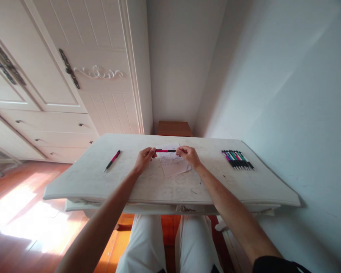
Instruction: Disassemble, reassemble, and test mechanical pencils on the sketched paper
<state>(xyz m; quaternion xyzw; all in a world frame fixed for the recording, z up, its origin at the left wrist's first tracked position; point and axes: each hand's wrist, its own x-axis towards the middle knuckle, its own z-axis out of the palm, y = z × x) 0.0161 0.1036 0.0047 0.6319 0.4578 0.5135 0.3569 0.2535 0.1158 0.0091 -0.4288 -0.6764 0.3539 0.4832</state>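
A pink and black pen [166, 151] is stretched level between my two hands, above a sheet of paper. My left hand [145, 157] pinches its pink end, and my right hand [188, 154] pinches the black end. Beneath them the paper [174, 167], marked with handwriting, lies on the white desk [147, 185]. Another pink and black pen [112, 160] rests alone on the left of the desk, its tip toward me. Over on the right, several pens [237, 159] of different colours lie side by side in a row.
A white cabinet [108, 98] with dark handles stands at the left, past the desk. Walls [272, 94] close in the right side and back. Behind the desk's far edge is a brown wooden box-like piece [174, 128]. Small dark specks mark the desktop.
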